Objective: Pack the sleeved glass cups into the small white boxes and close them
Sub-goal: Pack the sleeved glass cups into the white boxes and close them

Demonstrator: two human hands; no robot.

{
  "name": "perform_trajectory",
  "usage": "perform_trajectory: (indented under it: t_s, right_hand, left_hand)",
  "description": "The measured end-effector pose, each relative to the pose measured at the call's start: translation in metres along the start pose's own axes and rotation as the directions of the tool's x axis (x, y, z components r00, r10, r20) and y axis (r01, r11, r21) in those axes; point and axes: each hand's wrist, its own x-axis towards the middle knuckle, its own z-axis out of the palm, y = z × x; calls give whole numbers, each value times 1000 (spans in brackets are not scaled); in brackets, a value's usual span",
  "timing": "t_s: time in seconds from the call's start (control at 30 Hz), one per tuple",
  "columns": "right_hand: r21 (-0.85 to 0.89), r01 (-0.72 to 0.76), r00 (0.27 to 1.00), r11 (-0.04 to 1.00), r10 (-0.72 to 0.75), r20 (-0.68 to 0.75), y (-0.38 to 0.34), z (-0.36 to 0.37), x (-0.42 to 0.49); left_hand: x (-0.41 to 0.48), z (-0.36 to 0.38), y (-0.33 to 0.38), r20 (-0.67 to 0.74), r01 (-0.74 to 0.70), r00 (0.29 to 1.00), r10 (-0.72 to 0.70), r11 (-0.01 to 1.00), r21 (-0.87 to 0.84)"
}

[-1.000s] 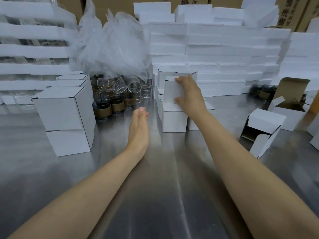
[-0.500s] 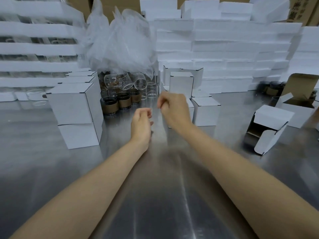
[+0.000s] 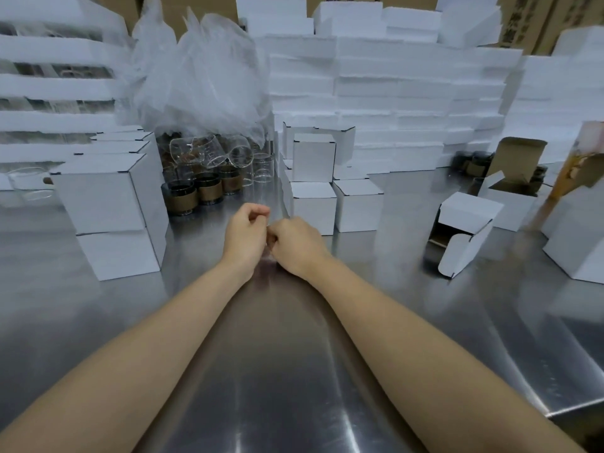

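The left hand and the right hand are held together over the middle of the table, fingers curled in on both and knuckles touching or nearly so; nothing can be made out in either. Bare steel is seen under the forearms down to the lower edge of the view, and a narrow lane of it runs on ahead of the hands. That lane is bounded on the left by a stack of closed white boxes, two high at its near corner, and on the right by a cluster of closed boxes, one of them set on top of the others. The sleeved cups are stood upright at the far end of the lane, just beside the stack, well apart from the hands. Bare glasses are laid on their sides over them, under a crumpled clear bag. Farther right, across a wider stretch of steel, a tipped box is laid on its side with its flap hanging open towards the near left; its inside is dark and cannot be read. Behind it an open box is stood upright with its lid raised, contents hidden. The back edge is walled by stacked white foam.
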Motion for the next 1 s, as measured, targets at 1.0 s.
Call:
perform_trajectory:
  t_s: [1.0]
  right_hand:
    - [720, 122, 683, 683, 468, -560, 32, -122, -21]
  left_hand:
    - [-14, 4, 6, 131, -378, 918, 374, 926, 7]
